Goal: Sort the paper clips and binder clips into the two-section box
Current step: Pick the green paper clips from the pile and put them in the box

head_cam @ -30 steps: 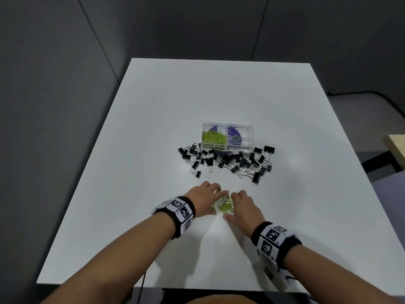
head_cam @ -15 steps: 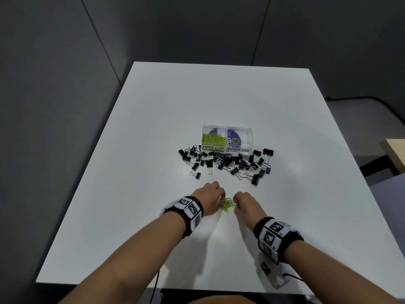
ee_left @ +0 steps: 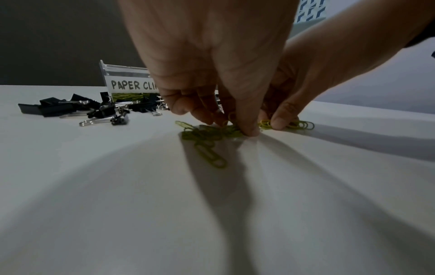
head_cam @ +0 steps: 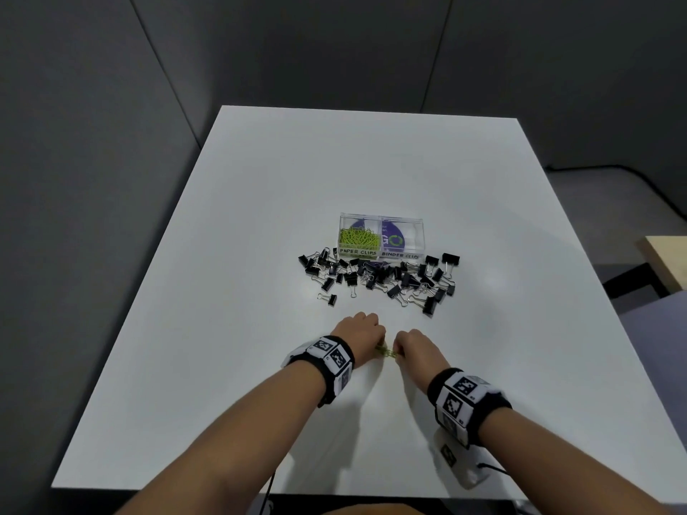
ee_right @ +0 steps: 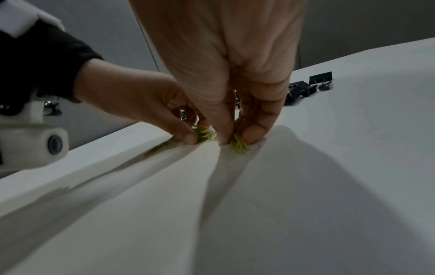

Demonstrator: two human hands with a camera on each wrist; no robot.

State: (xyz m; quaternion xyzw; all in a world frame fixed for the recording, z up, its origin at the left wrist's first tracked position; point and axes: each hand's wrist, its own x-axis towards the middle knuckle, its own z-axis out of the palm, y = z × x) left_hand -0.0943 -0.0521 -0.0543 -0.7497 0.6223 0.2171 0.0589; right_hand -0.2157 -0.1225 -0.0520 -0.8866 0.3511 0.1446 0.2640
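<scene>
A small heap of green paper clips (head_cam: pixel 386 352) lies on the white table (head_cam: pixel 260 366) between my two hands. My left hand (ee_left: pixel 231 126) pinches part of the heap (ee_left: pixel 207 134) between thumb and curled fingers. My right hand (ee_right: pixel 236 139) pinches a bundle of the clips (ee_right: pixel 238 146) with its thumb and forefinger against the tabletop. One paper clip (ee_left: pixel 212 156) lies loose just short of my left hand. The clear two-section box (head_cam: pixel 382 237) stands farther back, with green paper clips (head_cam: pixel 357 237) in its left section. Black binder clips (head_cam: pixel 379 276) are scattered in front of the box.
The box bears the labels "PAPER CLIPS" on the left (ee_left: pixel 132 84) and "BINDER CLIPS" on the right (head_cam: pixel 400 255). The binder clips spread across the box's whole front, between it and my hands. Grey walls stand behind and left of the table.
Both hands have drawn together and their fingers have curled down onto the green paper clips, which are now gathered into a tighter heap and mostly hidden in the head view.
</scene>
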